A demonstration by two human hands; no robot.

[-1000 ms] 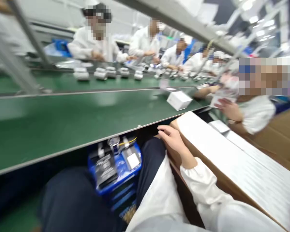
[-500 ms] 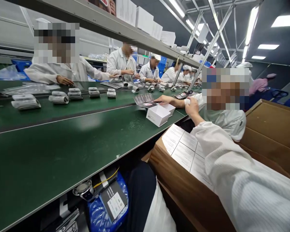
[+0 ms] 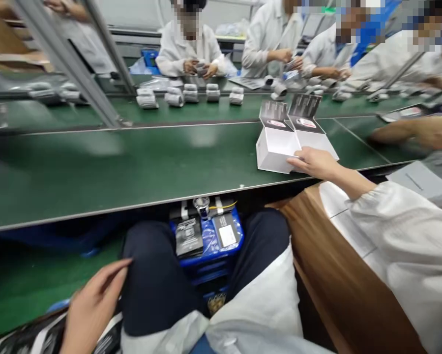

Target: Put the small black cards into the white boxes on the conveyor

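Note:
My right hand (image 3: 316, 163) is at the front of two white boxes on the green belt, its fingers closed on the near edge of the left white box (image 3: 278, 147). The right white box (image 3: 326, 142) stands against it, partly behind the hand. Both lids are raised, dark inside with a red and white print. Down at the lower left, my left hand (image 3: 95, 302) hovers beside my thigh, above black packets with white bands (image 3: 53, 334). Its fingers are stretched out, thumb apart from them, and nothing shows between them.
Grey rolled cuffs (image 3: 174, 97) line the belt's far side (image 3: 150, 167). A carton (image 3: 338, 265) of white boxes stands at my right. A blue crate (image 3: 209, 246) with black booklets and a watch-like item sits between my knees. Co-workers sit opposite; another person's arm (image 3: 412, 132) reaches in at right.
The view has swung left and down. My right hand has come down onto the white boxes, whose lids now stand up. My left hand has come into view.

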